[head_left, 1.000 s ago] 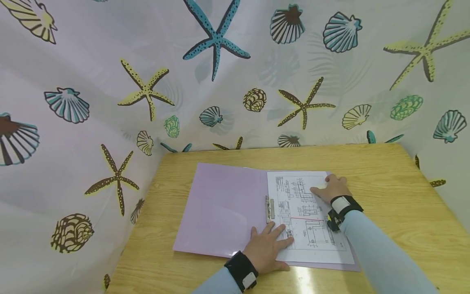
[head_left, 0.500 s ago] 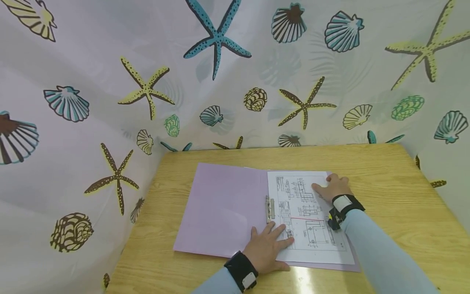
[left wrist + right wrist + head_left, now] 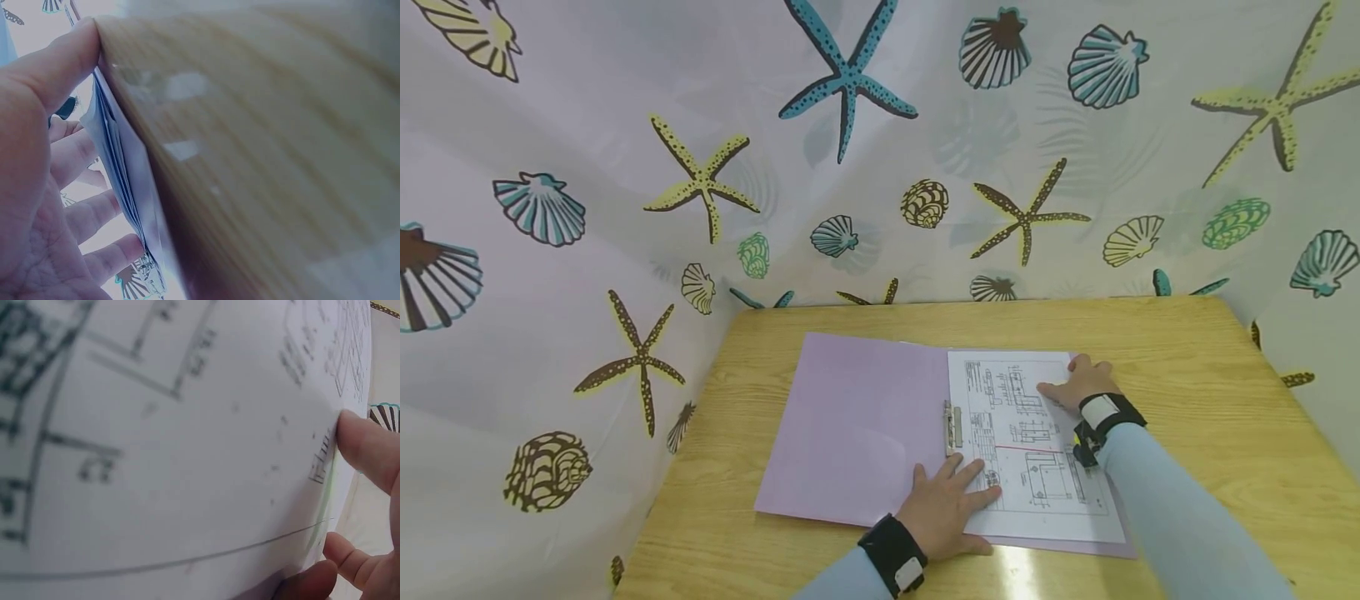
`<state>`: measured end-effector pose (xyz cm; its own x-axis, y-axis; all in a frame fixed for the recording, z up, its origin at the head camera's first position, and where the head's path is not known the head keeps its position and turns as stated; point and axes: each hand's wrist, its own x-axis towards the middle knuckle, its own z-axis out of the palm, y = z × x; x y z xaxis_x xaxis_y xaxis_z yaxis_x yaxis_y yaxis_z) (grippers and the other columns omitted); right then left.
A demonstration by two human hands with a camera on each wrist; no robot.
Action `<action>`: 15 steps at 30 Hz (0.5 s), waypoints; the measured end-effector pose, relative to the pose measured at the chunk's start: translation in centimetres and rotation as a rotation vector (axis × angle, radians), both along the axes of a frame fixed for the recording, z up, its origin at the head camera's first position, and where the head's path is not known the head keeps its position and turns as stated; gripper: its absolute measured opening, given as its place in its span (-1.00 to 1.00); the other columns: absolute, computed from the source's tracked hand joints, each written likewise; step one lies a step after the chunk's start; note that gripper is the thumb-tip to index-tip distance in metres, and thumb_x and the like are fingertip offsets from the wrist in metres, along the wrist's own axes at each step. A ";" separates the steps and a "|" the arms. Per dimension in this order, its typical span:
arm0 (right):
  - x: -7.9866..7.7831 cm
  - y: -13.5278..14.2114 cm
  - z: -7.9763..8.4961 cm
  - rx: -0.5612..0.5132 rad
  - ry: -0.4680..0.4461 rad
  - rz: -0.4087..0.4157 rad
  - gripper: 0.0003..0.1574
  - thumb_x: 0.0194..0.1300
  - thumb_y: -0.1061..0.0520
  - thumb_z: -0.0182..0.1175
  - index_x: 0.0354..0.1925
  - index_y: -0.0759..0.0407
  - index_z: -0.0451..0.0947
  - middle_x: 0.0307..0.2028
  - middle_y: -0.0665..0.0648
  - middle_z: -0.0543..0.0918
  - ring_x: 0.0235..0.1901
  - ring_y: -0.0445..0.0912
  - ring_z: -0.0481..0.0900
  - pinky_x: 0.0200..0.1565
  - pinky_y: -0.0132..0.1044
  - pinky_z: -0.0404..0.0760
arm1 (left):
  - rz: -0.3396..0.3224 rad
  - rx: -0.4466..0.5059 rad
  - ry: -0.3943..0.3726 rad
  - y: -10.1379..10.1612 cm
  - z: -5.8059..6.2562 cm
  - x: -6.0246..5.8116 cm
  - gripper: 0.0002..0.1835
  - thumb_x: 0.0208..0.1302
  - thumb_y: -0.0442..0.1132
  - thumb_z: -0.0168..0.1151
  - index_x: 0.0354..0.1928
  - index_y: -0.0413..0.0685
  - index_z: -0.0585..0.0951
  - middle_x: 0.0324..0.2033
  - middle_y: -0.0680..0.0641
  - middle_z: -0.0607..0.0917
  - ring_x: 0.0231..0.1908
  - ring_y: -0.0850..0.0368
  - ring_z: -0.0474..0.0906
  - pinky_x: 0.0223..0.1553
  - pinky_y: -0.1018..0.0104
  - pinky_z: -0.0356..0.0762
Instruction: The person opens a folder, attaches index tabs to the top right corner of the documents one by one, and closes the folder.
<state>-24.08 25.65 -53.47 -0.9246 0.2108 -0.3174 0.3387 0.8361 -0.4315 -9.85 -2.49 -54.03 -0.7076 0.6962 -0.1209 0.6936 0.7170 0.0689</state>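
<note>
Fingers of the left hand (image 3: 942, 510) are held straight and spread wide; those of the right hand (image 3: 1084, 388) are bent, thumb set apart. From the left: lilac folder (image 3: 850, 433) is laid open on the wood-grained worktop (image 3: 1210, 375), its bare cover turned to the left. Metal clip (image 3: 953, 429) is fixed beside the fold. Just below the clip, the lower left corner of the printed drawing (image 3: 1037, 437) is covered by the left fingers; the left thumb is placed at the folder's near edge. The drawing is seated on the folder's right half, and a red line is seen across it. At its upper right, the sheet is touched by the right thumb; whether it is pinched cannot be told.
</note>
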 end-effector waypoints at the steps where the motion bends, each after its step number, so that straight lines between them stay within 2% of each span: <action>1: -0.1 0.2 -0.1 -0.006 0.000 0.002 0.04 0.08 -0.36 0.24 0.16 0.37 0.14 -0.11 0.49 0.19 -0.29 0.26 0.35 -0.41 -0.02 0.43 | 0.000 0.001 0.001 0.0 0.0 0.0 -0.13 -0.11 0.54 0.07 0.33 0.52 0.24 0.39 0.06 0.17 0.33 -0.07 0.05 -0.07 -0.40 0.35; 5: -0.5 0.9 -0.9 -0.027 0.010 0.003 -0.02 0.11 -0.28 0.25 0.20 0.35 0.15 -0.08 0.49 0.20 -0.26 0.26 0.35 -0.38 -0.02 0.44 | 0.000 0.009 0.000 0.0 0.0 0.0 -0.12 -0.10 0.54 0.07 0.33 0.52 0.24 0.39 0.06 0.17 0.33 -0.07 0.05 -0.07 -0.40 0.35; 9: -0.9 1.9 -1.7 -0.045 0.036 0.034 -0.25 0.23 -0.10 0.18 0.19 0.31 0.21 -0.05 0.47 0.27 -0.23 0.24 0.37 -0.35 -0.06 0.44 | -0.003 0.014 0.006 0.0 -0.1 0.0 -0.12 -0.10 0.54 0.07 0.34 0.51 0.24 0.39 0.06 0.17 0.33 -0.08 0.05 -0.07 -0.40 0.35; 12: -1.0 2.6 -1.7 -0.076 0.048 0.072 -0.49 0.38 0.06 -0.01 0.18 0.30 0.25 -0.01 0.48 0.34 -0.20 0.23 0.38 -0.31 -0.03 0.46 | -0.006 0.015 0.014 0.0 -0.2 0.0 -0.12 -0.10 0.54 0.07 0.34 0.51 0.24 0.39 0.06 0.17 0.33 -0.08 0.05 -0.08 -0.41 0.35; 15: -0.9 3.6 -1.3 -0.143 0.052 0.097 -0.57 0.43 0.19 -0.21 0.19 0.29 0.29 0.09 0.48 0.37 -0.10 0.25 0.38 -0.19 0.07 0.48 | -0.009 0.015 0.018 -0.1 -0.2 0.0 -0.12 -0.10 0.54 0.07 0.34 0.50 0.24 0.39 0.05 0.17 0.33 -0.08 0.05 -0.08 -0.40 0.36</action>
<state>-25.02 29.26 -54.73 -0.9544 0.0764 -0.2885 0.2337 0.7927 -0.5631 -9.82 -2.54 -54.18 -0.7034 0.7040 -0.0974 0.7012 0.7098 0.0671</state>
